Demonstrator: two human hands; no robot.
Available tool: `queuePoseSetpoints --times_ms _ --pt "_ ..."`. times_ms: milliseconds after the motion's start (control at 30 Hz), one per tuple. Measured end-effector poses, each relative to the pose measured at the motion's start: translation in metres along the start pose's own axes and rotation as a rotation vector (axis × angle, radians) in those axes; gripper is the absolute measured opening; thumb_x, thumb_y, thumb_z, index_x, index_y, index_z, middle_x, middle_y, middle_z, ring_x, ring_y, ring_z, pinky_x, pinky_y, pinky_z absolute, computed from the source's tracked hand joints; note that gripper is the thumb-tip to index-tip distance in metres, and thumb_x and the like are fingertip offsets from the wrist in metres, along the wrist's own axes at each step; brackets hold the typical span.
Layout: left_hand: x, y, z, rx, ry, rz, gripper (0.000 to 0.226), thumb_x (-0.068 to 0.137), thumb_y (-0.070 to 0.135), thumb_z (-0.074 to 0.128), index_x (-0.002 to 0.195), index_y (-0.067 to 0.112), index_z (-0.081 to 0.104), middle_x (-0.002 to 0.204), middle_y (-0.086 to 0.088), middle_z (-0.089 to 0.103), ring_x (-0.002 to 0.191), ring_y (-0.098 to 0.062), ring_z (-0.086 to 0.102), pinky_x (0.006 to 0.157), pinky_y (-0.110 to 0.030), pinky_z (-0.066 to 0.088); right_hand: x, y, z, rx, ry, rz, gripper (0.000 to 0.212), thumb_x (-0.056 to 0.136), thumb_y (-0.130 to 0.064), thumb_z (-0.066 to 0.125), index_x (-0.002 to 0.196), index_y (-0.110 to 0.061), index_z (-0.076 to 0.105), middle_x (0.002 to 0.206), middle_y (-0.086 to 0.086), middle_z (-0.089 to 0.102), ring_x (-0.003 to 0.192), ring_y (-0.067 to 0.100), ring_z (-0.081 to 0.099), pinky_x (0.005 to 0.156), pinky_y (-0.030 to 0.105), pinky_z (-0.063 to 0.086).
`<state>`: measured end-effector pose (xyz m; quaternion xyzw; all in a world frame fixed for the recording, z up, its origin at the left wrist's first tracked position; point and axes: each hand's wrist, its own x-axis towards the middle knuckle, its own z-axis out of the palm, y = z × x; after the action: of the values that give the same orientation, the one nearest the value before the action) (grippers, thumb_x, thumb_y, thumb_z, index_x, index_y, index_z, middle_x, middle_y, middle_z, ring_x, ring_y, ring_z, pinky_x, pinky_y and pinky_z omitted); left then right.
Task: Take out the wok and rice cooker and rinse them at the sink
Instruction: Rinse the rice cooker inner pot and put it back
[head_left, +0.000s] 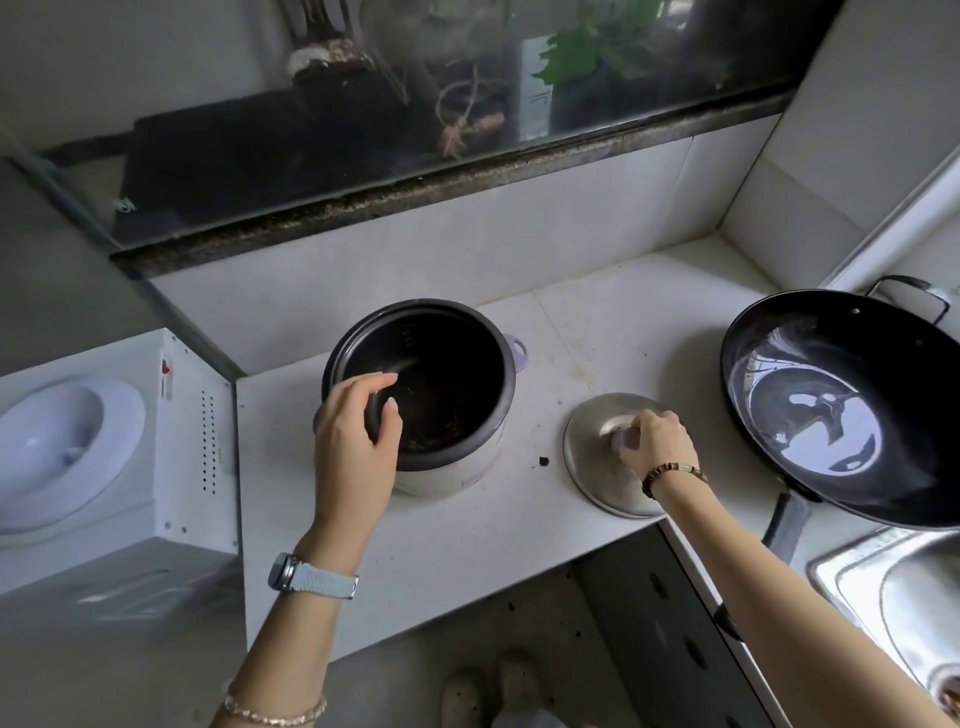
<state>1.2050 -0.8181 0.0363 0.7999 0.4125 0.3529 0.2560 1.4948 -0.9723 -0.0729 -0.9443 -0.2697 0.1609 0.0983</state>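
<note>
Open tabletop (597, 332) runs behind the lid (587, 462), between the rice cooker (447, 384) on the left and the wok (831, 415) on the right. A tiled wall (467, 244) closes the back. The sink (914, 597) lies front right.

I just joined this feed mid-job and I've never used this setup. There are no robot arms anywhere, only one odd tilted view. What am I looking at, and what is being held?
There is no machine here: a person works with bare hands, and the single picture comes from a camera worn on their head, looking down. The left hand grips the rim of the dark inner pot sitting in the rice cooker. The right hand holds the knob of a metal lid that lies on the white counter. To the right, a black wok sits beside the steel sink. A white appliance stands at the left.
</note>
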Motion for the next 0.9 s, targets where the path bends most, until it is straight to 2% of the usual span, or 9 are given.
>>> queuePoseSetpoints --times_ms 233,300,400,467,533,600,667,767,900 --pt "0.003 -0.011 -0.003 0.083 0.008 -0.108 0.024 0.093 0.009 0.056 0.116 0.010 0.063 0.116 -0.007 0.061 0.110 -0.020 0.055 0.091 -0.022 0.039 -0.004 -0.015 -0.014 0.071 0.013 0.001 0.037 0.085 -0.020 0.056 0.121 -0.010 0.057 0.123 0.016 0.050 0.110 0.035 0.052 0.086 0.036 0.047" --pt "0.008 -0.022 -0.008 0.149 0.027 -0.214 0.027 0.092 0.010 0.056 0.118 0.008 0.063 0.117 -0.013 0.059 0.111 -0.026 0.054 0.089 -0.025 0.039 -0.003 -0.035 -0.028 0.232 0.081 -0.105 0.035 0.086 -0.020 0.061 0.119 -0.009 0.058 0.121 0.014 0.054 0.108 0.029 0.054 0.089 0.031 0.042" --pt "0.019 -0.041 -0.017 0.222 0.017 -0.370 0.032 0.091 0.011 0.057 0.123 0.003 0.060 0.123 -0.021 0.057 0.116 -0.034 0.051 0.096 -0.037 0.039 -0.006 -0.083 -0.056 0.517 0.119 -0.200 0.026 0.086 -0.021 0.065 0.109 -0.009 0.066 0.107 0.008 0.067 0.088 0.019 0.064 0.079 0.022 0.045" --pt "0.028 -0.051 -0.020 0.243 -0.026 -0.445 0.036 0.092 0.013 0.058 0.125 0.000 0.058 0.124 -0.022 0.058 0.118 -0.036 0.051 0.099 -0.041 0.039 -0.010 -0.116 -0.067 0.631 0.077 -0.232 0.024 0.086 -0.024 0.066 0.105 -0.009 0.068 0.100 0.005 0.070 0.080 0.017 0.067 0.077 0.025 0.051" --pt "0.035 -0.058 -0.022 0.225 -0.068 -0.497 0.036 0.092 0.016 0.060 0.123 -0.002 0.059 0.118 -0.020 0.064 0.114 -0.035 0.056 0.096 -0.042 0.043 -0.012 -0.141 -0.069 0.624 0.028 -0.263 0.027 0.085 -0.029 0.067 0.104 -0.010 0.068 0.099 0.004 0.071 0.083 0.019 0.069 0.082 0.032 0.054" --pt "0.041 -0.059 -0.024 0.184 -0.081 -0.543 0.031 0.092 0.019 0.060 0.115 -0.001 0.064 0.108 -0.017 0.070 0.107 -0.035 0.061 0.090 -0.039 0.047 -0.012 -0.156 -0.068 0.552 -0.009 -0.276 0.030 0.085 -0.032 0.067 0.104 -0.009 0.069 0.099 0.004 0.072 0.087 0.020 0.068 0.084 0.031 0.052" --pt "0.045 -0.057 -0.024 0.144 -0.082 -0.544 0.022 0.092 0.022 0.061 0.095 0.002 0.070 0.089 -0.013 0.073 0.094 -0.033 0.066 0.080 -0.035 0.049 -0.011 -0.165 -0.066 0.488 -0.024 -0.271 0.027 0.084 -0.031 0.067 0.101 -0.010 0.070 0.099 0.005 0.072 0.092 0.021 0.067 0.084 0.030 0.052" --pt "0.049 -0.053 -0.024 0.105 -0.095 -0.557 0.027 0.089 0.022 0.065 0.064 0.014 0.061 0.063 -0.005 0.067 0.074 -0.027 0.067 0.064 -0.026 0.046 -0.011 -0.172 -0.066 0.432 -0.009 -0.228 0.026 0.082 -0.023 0.068 0.103 -0.007 0.071 0.101 0.007 0.072 0.097 0.022 0.065 0.082 0.026 0.048" --pt "0.053 -0.055 -0.024 0.089 -0.099 -0.570 0.019 0.086 0.021 0.069 0.072 0.009 0.068 0.071 -0.011 0.072 0.075 -0.030 0.067 0.073 -0.033 0.052 -0.010 -0.177 -0.067 0.401 -0.053 -0.166 0.020 0.081 -0.015 0.068 0.097 -0.004 0.073 0.092 0.010 0.072 0.090 0.025 0.065 0.073 0.023 0.047"
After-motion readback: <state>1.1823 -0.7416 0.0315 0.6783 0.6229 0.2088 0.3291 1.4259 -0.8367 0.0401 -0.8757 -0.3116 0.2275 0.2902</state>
